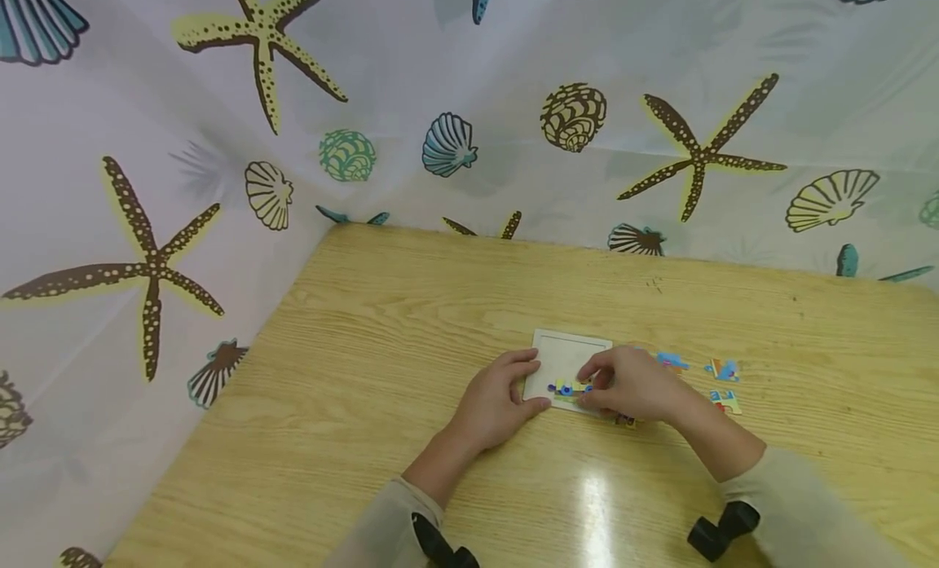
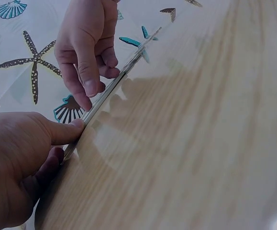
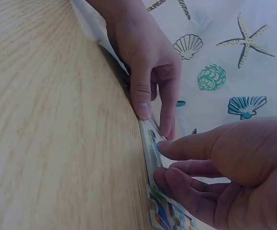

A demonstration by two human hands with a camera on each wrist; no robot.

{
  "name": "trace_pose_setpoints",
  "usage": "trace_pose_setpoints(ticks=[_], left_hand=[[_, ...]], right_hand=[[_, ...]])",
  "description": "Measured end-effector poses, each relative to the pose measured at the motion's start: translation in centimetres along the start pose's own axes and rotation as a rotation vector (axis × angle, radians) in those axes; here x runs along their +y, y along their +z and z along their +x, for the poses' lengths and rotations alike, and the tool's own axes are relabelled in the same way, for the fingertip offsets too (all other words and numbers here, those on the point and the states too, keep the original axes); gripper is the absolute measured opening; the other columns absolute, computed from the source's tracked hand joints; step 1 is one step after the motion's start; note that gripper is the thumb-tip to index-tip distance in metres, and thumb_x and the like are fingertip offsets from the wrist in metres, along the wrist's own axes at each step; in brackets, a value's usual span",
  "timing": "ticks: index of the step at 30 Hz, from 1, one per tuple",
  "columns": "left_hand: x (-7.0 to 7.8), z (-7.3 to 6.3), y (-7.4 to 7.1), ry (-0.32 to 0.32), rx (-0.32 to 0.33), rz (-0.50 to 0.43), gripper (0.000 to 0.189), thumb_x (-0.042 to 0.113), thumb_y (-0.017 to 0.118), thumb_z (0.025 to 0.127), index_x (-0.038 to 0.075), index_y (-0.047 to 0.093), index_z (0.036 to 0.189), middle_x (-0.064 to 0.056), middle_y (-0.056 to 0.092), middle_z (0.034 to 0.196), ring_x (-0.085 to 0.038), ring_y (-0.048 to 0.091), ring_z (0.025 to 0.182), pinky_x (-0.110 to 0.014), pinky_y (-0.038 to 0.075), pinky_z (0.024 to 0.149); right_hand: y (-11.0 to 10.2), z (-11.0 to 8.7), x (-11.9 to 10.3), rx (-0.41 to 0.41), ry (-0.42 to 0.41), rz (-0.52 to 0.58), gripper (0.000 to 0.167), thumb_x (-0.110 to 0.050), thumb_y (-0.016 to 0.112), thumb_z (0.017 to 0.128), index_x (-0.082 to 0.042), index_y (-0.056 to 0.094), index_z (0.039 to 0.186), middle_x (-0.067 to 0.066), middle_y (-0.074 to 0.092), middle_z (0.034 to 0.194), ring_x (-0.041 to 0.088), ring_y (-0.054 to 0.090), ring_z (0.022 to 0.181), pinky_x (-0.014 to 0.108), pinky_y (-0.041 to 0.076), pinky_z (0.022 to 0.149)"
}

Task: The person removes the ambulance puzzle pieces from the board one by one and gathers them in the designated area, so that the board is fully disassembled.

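Note:
A small white puzzle board (image 1: 557, 352) lies flat on the table, with joined yellow and blue puzzle pieces (image 1: 566, 388) along its near edge. My left hand (image 1: 493, 401) holds the board's left side, its thumb at the near corner. In the left wrist view, the left thumb and fingers are at the board's thin edge. Over the board's near right part, my right hand (image 1: 632, 382) has thumb and fingertips around a puzzle piece, mostly hidden under them. The right wrist view shows the right fingertips (image 3: 162, 177) low at the board beside printed pieces.
Loose puzzle pieces lie right of the board: a blue one (image 1: 671, 360), an orange and blue one (image 1: 724, 370) and another (image 1: 725, 402). One more (image 1: 625, 421) sits partly under the right hand. A shell-printed curtain (image 1: 506, 177) hangs behind the wooden table (image 1: 367, 340).

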State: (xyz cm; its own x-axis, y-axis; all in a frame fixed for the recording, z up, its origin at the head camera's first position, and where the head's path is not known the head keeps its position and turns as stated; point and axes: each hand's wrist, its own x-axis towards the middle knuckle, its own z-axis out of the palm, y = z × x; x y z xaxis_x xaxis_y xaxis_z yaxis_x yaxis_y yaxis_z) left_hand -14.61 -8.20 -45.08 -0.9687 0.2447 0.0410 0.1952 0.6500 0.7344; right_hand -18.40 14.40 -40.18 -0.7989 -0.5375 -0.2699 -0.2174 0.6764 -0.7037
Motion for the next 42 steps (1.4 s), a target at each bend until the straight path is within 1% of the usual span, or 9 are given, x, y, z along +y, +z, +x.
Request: trace_pose_setpoints(ticks=[5, 10, 14, 20, 24, 28, 32, 37, 42], left_hand=[[-0.1, 0.0, 0.1, 0.002, 0.001, 0.004, 0.055, 0.027, 0.078, 0.088, 0.003, 0.062, 0.135, 0.0, 0.053, 0.149, -0.001, 0.05, 0.068, -0.02, 0.045, 0.068], [-0.2, 0.0, 0.1, 0.018, 0.01, 0.001, 0.054, 0.025, 0.078, 0.088, 0.002, 0.063, 0.134, -0.002, 0.053, 0.148, 0.0, 0.05, 0.068, -0.019, 0.044, 0.068], [-0.1, 0.0, 0.0, 0.026, 0.014, -0.002, 0.053, 0.025, 0.078, 0.088, 0.002, 0.063, 0.133, -0.002, 0.054, 0.147, 0.0, 0.05, 0.067, -0.019, 0.044, 0.067], [0.0, -0.1, -0.1, 0.02, 0.012, 0.008, 0.054, 0.025, 0.078, 0.088, 0.003, 0.063, 0.134, -0.002, 0.054, 0.148, 0.0, 0.05, 0.068, -0.019, 0.044, 0.068], [0.1, -0.1, -0.2, 0.017, 0.011, 0.008, 0.054, 0.025, 0.078, 0.088, 0.002, 0.063, 0.134, -0.002, 0.054, 0.148, -0.001, 0.05, 0.068, -0.019, 0.044, 0.068], [0.1, 0.0, -0.2, 0.018, 0.006, 0.002, 0.054, 0.025, 0.078, 0.088, 0.002, 0.062, 0.134, -0.003, 0.053, 0.148, -0.002, 0.05, 0.068, -0.019, 0.044, 0.066], [0.1, 0.1, -0.2, 0.023, 0.013, 0.008, 0.054, 0.024, 0.078, 0.088, 0.001, 0.063, 0.133, -0.003, 0.054, 0.147, -0.002, 0.049, 0.068, -0.019, 0.044, 0.066], [0.0, 0.0, -0.2, 0.02, 0.014, 0.015, 0.054, 0.025, 0.079, 0.087, 0.001, 0.063, 0.133, -0.003, 0.054, 0.147, -0.001, 0.05, 0.068, -0.019, 0.044, 0.068], [0.2, 0.0, -0.2, 0.01, 0.007, 0.009, 0.054, 0.025, 0.078, 0.087, 0.002, 0.063, 0.134, -0.002, 0.054, 0.148, -0.001, 0.05, 0.068, -0.02, 0.044, 0.068]], right_hand=[[0.5, 0.3, -0.9, 0.02, 0.027, -0.049, 0.031, -0.021, 0.076, 0.089, 0.001, 0.07, 0.11, 0.001, 0.07, 0.078, 0.012, 0.063, 0.063, 0.029, 0.053, 0.067], [0.8, 0.4, -1.3, 0.037, 0.075, -0.087, 0.028, -0.021, 0.077, 0.088, -0.001, 0.069, 0.106, 0.003, 0.071, 0.091, 0.013, 0.065, 0.08, 0.033, 0.055, 0.075], [1.0, 0.4, -1.2, 0.023, 0.1, -0.104, 0.028, -0.021, 0.076, 0.089, -0.002, 0.066, 0.108, 0.005, 0.069, 0.097, 0.016, 0.065, 0.088, 0.035, 0.055, 0.079], [1.1, 0.6, -1.0, 0.015, 0.097, -0.103, 0.029, -0.021, 0.074, 0.091, -0.003, 0.063, 0.11, 0.007, 0.067, 0.101, 0.018, 0.063, 0.092, 0.037, 0.053, 0.082], [1.2, 0.6, -0.8, 0.028, 0.09, -0.086, 0.027, -0.022, 0.074, 0.091, -0.004, 0.062, 0.108, 0.007, 0.066, 0.099, 0.017, 0.061, 0.087, 0.034, 0.052, 0.078], [1.2, 0.4, -0.7, 0.046, 0.079, -0.013, 0.023, -0.018, 0.073, 0.092, -0.004, 0.059, 0.104, 0.007, 0.065, 0.092, 0.016, 0.061, 0.074, 0.031, 0.05, 0.067], [1.1, 0.1, -0.6, 0.034, 0.06, 0.11, 0.017, -0.012, 0.067, 0.095, -0.002, 0.057, 0.103, 0.008, 0.062, 0.089, 0.017, 0.06, 0.065, 0.03, 0.048, 0.059], [1.3, -0.1, -0.3, 0.034, 0.035, 0.199, 0.013, -0.009, 0.063, 0.098, -0.001, 0.056, 0.104, 0.01, 0.059, 0.09, 0.017, 0.058, 0.066, 0.029, 0.05, 0.058], [1.4, -0.3, 0.2, 0.05, 0.025, 0.271, 0.013, -0.008, 0.06, 0.1, 0.001, 0.055, 0.108, 0.013, 0.061, 0.091, 0.019, 0.059, 0.067, 0.032, 0.051, 0.058]])
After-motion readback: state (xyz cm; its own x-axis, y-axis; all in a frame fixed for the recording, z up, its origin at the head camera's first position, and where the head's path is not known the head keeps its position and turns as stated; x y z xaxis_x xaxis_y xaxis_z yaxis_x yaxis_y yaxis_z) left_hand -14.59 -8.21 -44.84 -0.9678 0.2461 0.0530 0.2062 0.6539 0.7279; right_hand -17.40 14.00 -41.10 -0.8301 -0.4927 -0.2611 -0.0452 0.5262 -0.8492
